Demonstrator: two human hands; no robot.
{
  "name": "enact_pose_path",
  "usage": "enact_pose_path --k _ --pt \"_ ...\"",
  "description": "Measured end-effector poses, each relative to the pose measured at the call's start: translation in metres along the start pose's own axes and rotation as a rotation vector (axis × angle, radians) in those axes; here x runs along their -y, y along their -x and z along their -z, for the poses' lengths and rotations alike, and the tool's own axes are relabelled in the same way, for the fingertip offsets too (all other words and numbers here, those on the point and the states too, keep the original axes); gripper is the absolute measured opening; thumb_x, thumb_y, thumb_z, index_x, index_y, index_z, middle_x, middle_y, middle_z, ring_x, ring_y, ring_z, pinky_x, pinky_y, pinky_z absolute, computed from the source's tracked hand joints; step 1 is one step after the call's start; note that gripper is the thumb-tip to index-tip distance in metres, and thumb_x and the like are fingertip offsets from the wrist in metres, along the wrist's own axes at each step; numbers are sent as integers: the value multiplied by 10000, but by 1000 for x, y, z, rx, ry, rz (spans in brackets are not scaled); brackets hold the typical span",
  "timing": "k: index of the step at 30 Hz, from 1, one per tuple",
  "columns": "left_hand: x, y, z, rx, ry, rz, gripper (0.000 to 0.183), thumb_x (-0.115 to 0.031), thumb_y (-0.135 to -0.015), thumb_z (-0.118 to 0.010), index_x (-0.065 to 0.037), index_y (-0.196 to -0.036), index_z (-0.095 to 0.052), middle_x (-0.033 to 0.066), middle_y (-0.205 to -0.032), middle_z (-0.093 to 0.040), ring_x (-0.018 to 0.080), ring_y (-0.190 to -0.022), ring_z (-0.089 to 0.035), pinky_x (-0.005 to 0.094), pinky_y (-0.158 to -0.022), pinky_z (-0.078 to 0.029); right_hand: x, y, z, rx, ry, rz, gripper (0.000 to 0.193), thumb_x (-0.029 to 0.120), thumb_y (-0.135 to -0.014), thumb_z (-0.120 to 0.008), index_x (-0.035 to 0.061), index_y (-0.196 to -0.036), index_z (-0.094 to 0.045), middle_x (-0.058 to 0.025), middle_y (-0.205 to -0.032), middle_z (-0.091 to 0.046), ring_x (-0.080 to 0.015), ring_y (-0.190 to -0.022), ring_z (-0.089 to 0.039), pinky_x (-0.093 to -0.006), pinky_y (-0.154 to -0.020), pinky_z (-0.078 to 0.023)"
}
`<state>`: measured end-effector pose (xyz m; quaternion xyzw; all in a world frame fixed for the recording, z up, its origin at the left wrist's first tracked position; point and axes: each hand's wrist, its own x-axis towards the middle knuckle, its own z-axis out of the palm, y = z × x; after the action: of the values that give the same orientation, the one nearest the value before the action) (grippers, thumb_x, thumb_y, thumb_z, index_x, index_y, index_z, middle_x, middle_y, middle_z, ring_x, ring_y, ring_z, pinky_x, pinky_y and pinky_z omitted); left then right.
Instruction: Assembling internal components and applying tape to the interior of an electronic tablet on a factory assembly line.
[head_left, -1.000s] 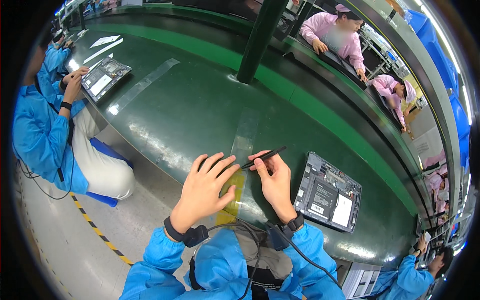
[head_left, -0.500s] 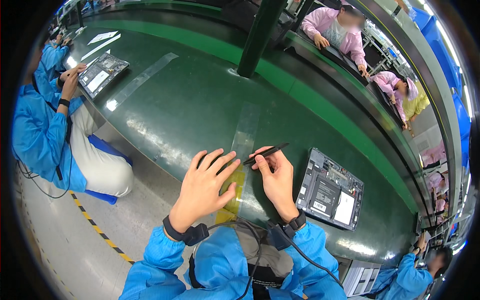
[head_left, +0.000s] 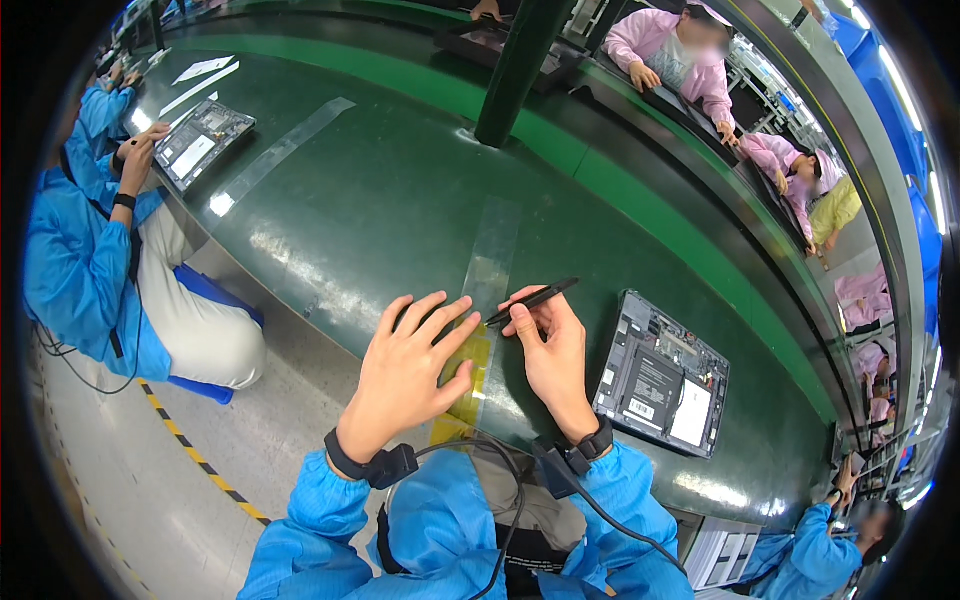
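Observation:
My left hand (head_left: 415,365) lies over the green table (head_left: 400,210) with its fingers spread and nothing in them. Beneath and beside it is a strip of yellow tape (head_left: 477,365) stuck to the tabletop. In a pinch between thumb and fingers, my right hand (head_left: 556,365) holds a slim black pen-like tool (head_left: 545,294). One end of the tool points up to the right, the other toward my left fingertips. To the right of that hand rests an opened laptop base (head_left: 663,375), its battery and circuit board exposed.
Clear tape (head_left: 492,235) runs across the table. A green post (head_left: 520,75) rises at its far side. At left, a seated co-worker in blue (head_left: 90,270) works at another opened laptop base (head_left: 205,140). Workers in pink stand beyond the rail. Cables hang from my wristbands.
My hands and the black tool stay almost still. Across the line, a dark tray-like item and a hand have come into view behind the green post.

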<state>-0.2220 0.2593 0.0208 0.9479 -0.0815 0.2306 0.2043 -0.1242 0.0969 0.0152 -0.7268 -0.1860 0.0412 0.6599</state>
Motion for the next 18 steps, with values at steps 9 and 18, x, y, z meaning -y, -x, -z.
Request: enact_pose_path --k 9,18 --pt "-1 1 0 1 -1 -6 482 -218 -783 -654 -105 -1251 -628 67 -1339 -566 291 -1242 -498 477 -1074 -347 -1 1 1 -8 83 75 142 74 -916 -664 -20 -1018 -632 -78 -851 -719 -107 -751 -655 -253 -697 -516" --pt "-2 1 1 3 -12 -4 483 -215 -785 -659 -107 -1254 -627 60 -1341 -565 288 -1245 -497 474 -1076 -346 5 1 3 -7 39 47 157 83 -911 -676 -40 -1006 -647 -107 -870 -730 -131 -811 -689 -257 -760 -536"
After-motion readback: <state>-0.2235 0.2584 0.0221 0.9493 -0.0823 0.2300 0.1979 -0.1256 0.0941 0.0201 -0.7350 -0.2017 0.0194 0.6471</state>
